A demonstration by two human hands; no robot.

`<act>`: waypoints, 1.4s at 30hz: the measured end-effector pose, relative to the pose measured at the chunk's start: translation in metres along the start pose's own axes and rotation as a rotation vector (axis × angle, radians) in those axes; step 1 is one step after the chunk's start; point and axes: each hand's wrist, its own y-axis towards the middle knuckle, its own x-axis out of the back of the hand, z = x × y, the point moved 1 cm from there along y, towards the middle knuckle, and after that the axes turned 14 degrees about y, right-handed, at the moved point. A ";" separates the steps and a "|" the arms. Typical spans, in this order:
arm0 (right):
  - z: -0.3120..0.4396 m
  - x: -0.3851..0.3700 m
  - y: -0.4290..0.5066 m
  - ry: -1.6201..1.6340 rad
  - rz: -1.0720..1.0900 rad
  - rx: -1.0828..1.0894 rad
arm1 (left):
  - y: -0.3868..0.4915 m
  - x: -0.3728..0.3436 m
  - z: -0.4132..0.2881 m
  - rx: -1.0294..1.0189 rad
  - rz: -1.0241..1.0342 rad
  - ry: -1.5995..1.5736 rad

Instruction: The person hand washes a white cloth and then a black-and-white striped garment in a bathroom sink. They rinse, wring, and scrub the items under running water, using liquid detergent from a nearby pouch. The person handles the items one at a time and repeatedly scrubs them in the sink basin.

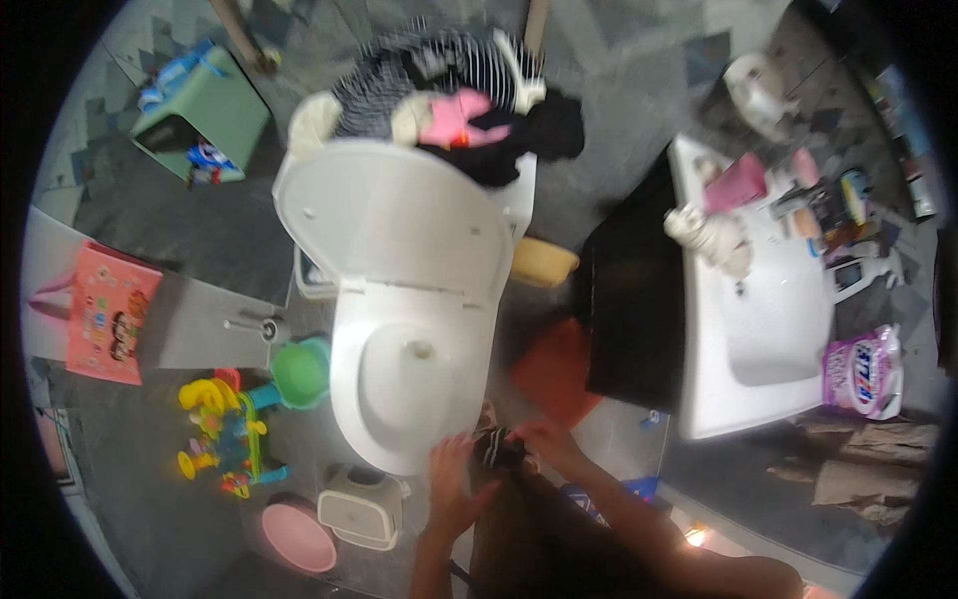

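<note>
Below the rim of a white toilet [419, 389], my left hand [453, 479] is beside a bunched dark cloth with light stripes [498, 449]; its fingertips reach the cloth's left edge. On the cloth's right side, my right hand [550, 445] has its fingers bent against the fabric; blur hides how firmly either hand holds it. The toilet's lid [397, 202] is raised. Behind it lies a pile of clothes: a striped garment [426, 67], a pink piece [460, 116] and black fabric [554, 127].
At the right, a white sink [771, 322] stands on a black cabinet [636, 299], with a cloth on its rim. Left are a green basin [301, 374], colorful plastic toys [232, 434], a lidded bin [361, 508] and a pink basin [299, 535]. An orange-red object [557, 374] lies beside the cabinet.
</note>
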 end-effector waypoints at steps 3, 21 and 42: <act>0.112 -0.021 -0.037 0.323 0.023 0.036 | 0.069 0.051 -0.065 -0.107 0.230 -0.225; 0.303 0.059 0.218 -0.455 -0.854 0.469 | 0.454 0.138 -0.067 -0.268 0.117 0.916; 0.310 0.028 0.192 0.594 -0.652 0.407 | 0.484 0.190 0.044 0.228 0.107 -0.709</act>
